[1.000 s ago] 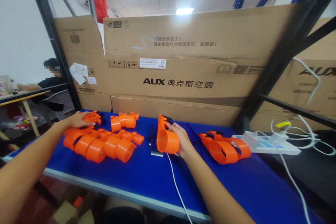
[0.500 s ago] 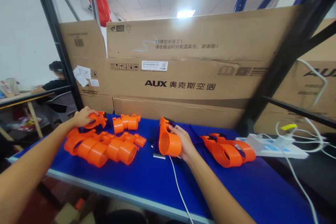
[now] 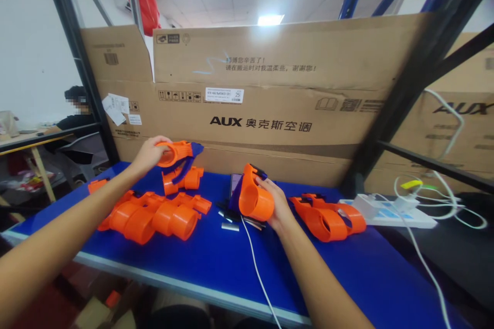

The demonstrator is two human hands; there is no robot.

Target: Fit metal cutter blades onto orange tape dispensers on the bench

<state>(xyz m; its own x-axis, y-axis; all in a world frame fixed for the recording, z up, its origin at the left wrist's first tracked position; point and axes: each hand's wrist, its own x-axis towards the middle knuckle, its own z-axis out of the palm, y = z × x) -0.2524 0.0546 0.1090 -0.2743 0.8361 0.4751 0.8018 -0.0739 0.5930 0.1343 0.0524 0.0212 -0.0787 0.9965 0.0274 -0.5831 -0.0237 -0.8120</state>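
Note:
My left hand (image 3: 150,154) is closed on an orange plastic ring-shaped part (image 3: 178,152), held above the blue table with a dark blue flap or strap (image 3: 189,167) hanging from its right end. My right hand (image 3: 276,201) grips a similar orange ring part with a dark clip (image 3: 256,202), its round opening towards me. Below my left forearm, several orange ring parts (image 3: 139,222) lie in a row. Another orange piece (image 3: 191,180) sits behind them, partly covered by the hanging flap. Thin dark and silvery strips (image 3: 230,226) lie near the right-hand part.
More orange parts (image 3: 332,220) rest right of my right hand, beside a white power strip (image 3: 401,216) with plugs and cables. A white cable (image 3: 252,262) crosses the blue table (image 3: 216,267). Cardboard (image 3: 270,103) walls the back. A person (image 3: 75,113) sits far left.
My left hand has lifted the orange ring part up and to the right from the group, and its dark blue flap now shows. My right hand has raised its orange part slightly, uncovering more strips.

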